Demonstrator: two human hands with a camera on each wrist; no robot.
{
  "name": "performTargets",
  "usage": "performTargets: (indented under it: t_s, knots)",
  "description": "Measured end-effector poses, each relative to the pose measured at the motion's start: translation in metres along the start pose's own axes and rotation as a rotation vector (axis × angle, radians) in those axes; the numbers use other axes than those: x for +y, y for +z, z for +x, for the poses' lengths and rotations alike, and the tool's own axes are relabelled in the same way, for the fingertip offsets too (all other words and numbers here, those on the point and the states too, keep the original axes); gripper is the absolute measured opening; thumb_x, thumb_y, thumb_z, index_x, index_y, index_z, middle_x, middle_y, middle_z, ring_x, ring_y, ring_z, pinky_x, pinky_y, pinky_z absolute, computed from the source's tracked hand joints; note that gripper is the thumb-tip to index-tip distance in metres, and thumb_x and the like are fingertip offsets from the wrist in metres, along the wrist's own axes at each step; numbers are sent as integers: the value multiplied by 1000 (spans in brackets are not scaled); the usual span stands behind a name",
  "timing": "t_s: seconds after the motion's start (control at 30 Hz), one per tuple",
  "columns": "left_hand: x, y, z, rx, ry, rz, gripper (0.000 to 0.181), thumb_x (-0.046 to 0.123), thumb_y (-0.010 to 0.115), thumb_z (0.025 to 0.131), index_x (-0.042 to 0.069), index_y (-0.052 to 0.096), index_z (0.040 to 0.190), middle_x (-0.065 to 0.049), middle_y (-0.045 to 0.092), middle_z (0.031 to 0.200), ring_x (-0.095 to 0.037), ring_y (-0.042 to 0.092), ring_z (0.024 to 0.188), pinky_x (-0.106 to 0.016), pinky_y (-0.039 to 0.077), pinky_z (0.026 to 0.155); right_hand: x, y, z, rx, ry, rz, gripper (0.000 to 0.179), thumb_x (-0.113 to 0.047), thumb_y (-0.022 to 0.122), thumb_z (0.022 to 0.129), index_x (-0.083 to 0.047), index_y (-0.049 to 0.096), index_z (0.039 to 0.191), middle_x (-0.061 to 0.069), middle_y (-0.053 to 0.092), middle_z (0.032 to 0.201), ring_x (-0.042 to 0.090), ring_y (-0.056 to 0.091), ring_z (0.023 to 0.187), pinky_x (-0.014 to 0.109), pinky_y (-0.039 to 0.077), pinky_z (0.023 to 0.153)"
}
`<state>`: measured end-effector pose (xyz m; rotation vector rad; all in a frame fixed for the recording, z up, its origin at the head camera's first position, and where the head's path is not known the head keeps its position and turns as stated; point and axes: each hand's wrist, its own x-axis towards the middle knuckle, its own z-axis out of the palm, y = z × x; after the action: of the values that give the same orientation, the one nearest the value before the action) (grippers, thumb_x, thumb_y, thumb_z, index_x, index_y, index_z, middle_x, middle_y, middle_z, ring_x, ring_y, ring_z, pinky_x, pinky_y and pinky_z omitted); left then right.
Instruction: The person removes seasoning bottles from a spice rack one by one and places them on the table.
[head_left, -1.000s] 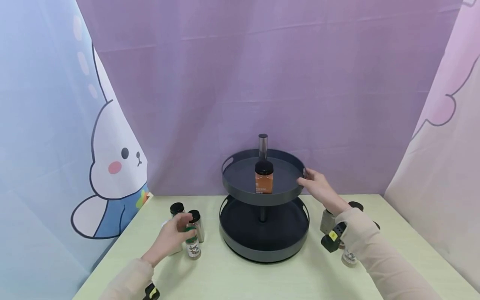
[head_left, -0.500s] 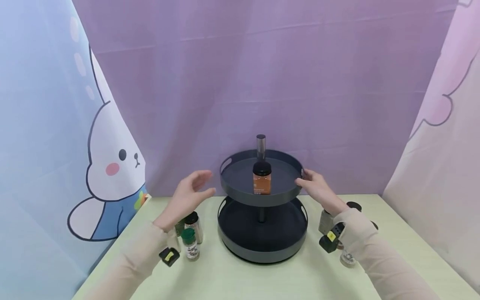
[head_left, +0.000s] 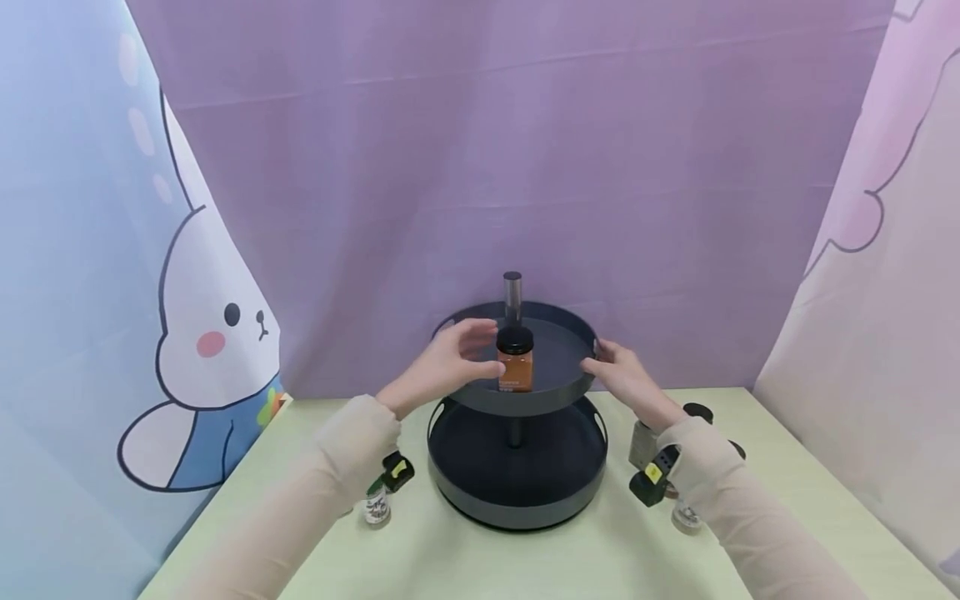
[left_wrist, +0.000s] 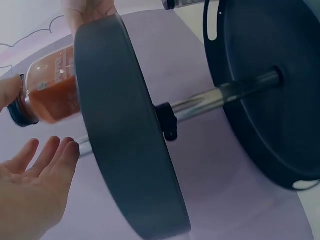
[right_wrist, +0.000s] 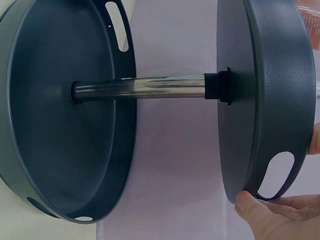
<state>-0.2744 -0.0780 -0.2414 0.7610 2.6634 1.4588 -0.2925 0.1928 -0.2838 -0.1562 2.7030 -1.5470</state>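
Observation:
An orange spice jar with a black lid, labelled pepper (head_left: 516,372), stands on the upper tray (head_left: 558,400) of a dark grey two-tier rotating rack. My left hand (head_left: 453,358) is at the jar's left side, fingers spread apart. In the left wrist view, its thumb (left_wrist: 7,92) is right at the lid of the jar (left_wrist: 52,95), and the other fingers (left_wrist: 55,155) stand off from the glass. My right hand (head_left: 622,375) holds the upper tray's rim at the right handle slot; in the right wrist view the thumb (right_wrist: 250,202) presses against the tray wall beside the slot (right_wrist: 276,175).
The lower tray (head_left: 517,510) rests on the pale green table (head_left: 480,567). A small white-labelled jar (head_left: 377,508) stands left of the rack, partly behind the left forearm. Several jars, one black-lidded (head_left: 699,412), stand at right behind the right arm. A purple curtain (head_left: 480,167) hangs behind.
My left hand has moved up and right from the small jars on the left to the pepper jar on the upper tray. The right hand has stayed on the tray rim; the view has shifted slightly.

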Motion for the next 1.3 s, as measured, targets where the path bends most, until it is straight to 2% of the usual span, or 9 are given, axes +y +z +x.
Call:
performTargets:
  t_s: [0.13, 0.27, 0.47, 0.53, 0.97, 1.3]
  knots:
    - [1, 7, 7, -17, -9, -2, 67, 24, 71, 79, 17, 39, 138, 0, 46, 136, -18, 45, 125, -40, 42, 101, 0, 2, 1, -1, -3, 3, 69, -26, 44, 93, 0, 8, 146, 22, 17, 150, 36, 18, 138, 49, 24, 111]
    - [2, 11, 7, -15, 15, 17, 66, 19, 72, 79, 14, 40, 136, -4, 51, 131, -20, 49, 121, -39, 43, 99, -1, 4, 1, -4, -6, 6, 70, -26, 45, 92, 1, 9, 146, 23, 18, 150, 35, 19, 138, 48, 24, 111]
    - [3, 14, 10, -41, 37, -19, 63, 15, 71, 79, 12, 42, 134, -7, 63, 112, -16, 60, 98, -31, 52, 81, -3, 4, 1, -1, -9, 8, 69, -25, 44, 93, 0, 8, 146, 21, 16, 151, 34, 17, 138, 48, 23, 111]
    - [2, 14, 10, -44, 35, -21, 61, 16, 72, 79, 12, 43, 133, -7, 64, 110, -15, 60, 95, -30, 52, 79, -3, 4, 1, -2, -5, 7, 69, -25, 44, 93, 0, 8, 146, 21, 16, 151, 34, 17, 139, 48, 23, 111]
    - [1, 15, 11, -40, 55, -38, 56, 14, 71, 79, 11, 47, 129, -5, 65, 103, -14, 61, 88, -28, 53, 74, -5, 3, -3, -1, -13, 10, 69, -25, 44, 93, 1, 8, 146, 21, 15, 151, 35, 17, 138, 49, 22, 111]
    - [3, 14, 11, -37, 41, -1, 54, 16, 71, 79, 12, 48, 128, -4, 65, 101, -13, 61, 86, -27, 52, 72, -4, 4, -3, -2, 1, 9, 69, -25, 44, 93, 0, 8, 146, 20, 15, 151, 34, 16, 139, 49, 22, 112]
